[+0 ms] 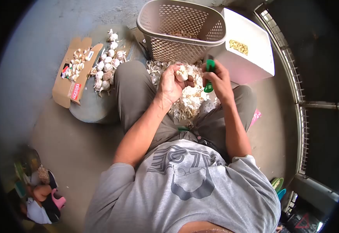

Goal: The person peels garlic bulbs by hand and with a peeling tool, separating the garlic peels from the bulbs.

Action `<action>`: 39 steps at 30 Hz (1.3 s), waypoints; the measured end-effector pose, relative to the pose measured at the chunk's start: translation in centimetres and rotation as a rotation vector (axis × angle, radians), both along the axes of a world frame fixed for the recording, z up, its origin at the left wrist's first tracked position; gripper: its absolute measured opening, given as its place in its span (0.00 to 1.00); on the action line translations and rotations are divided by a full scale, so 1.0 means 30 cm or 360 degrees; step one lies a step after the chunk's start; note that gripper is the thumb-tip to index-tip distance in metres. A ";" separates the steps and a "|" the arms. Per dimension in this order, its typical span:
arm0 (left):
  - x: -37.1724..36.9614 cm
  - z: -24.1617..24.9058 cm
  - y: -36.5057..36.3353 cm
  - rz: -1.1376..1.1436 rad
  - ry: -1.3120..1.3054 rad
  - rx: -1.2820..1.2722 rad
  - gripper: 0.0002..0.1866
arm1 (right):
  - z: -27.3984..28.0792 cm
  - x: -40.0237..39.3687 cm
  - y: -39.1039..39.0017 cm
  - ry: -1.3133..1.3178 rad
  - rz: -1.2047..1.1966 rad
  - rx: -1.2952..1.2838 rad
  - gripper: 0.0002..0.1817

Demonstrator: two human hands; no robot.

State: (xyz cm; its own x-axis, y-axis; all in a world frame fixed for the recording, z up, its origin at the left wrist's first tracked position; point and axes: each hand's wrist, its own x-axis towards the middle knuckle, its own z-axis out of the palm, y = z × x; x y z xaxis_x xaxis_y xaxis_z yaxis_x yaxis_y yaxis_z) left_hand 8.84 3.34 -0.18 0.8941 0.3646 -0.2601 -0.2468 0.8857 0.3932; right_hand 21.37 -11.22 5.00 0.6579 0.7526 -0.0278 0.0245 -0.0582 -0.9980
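Observation:
A whitish garlic bulb (pixel 182 73) rests in the fingers of my left hand (pixel 170 83), which are closed around it above my lap. Just to the right, my right hand (pixel 219 79) is wrapped round a green-handled tool (pixel 210 66) with a dark upper end. Its exact kind does not show. A small gap separates the tool from the bulb. Below both hands, between my knees, lies a heap of pale garlic skins (pixel 191 99).
A tall perforated basket (pixel 181 43) and a white foam box (pixel 251 50) holding pale yellow pieces stand ahead. On a round stool (pixel 95 112) at left lie several garlic bulbs (pixel 108 66) and a cardboard box (pixel 62 91) with loose cloves. Another person (pixel 43 194) sits at lower left.

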 end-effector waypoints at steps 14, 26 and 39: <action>0.198 0.021 0.121 -0.0235 0.0251 0.0592 0.21 | -0.093 0.016 0.065 -0.0550 -0.0160 -0.0003 0.18; 0.206 -0.043 -0.014 -0.0080 0.0183 0.0041 0.13 | -0.110 0.046 0.104 -0.1055 -0.0130 -0.0276 0.34; 0.164 -0.071 -0.010 -0.0201 0.0487 0.0157 0.12 | -0.130 0.034 0.131 -0.0226 -0.0022 -0.0138 0.17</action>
State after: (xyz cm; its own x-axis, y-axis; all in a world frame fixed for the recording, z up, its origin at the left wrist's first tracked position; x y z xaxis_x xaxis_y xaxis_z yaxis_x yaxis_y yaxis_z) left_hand 13.76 3.04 -2.29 0.8198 0.2929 -0.4921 0.0048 0.8557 0.5174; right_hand 22.38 -7.28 1.10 0.6701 0.7422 0.0018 0.1635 -0.1452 -0.9758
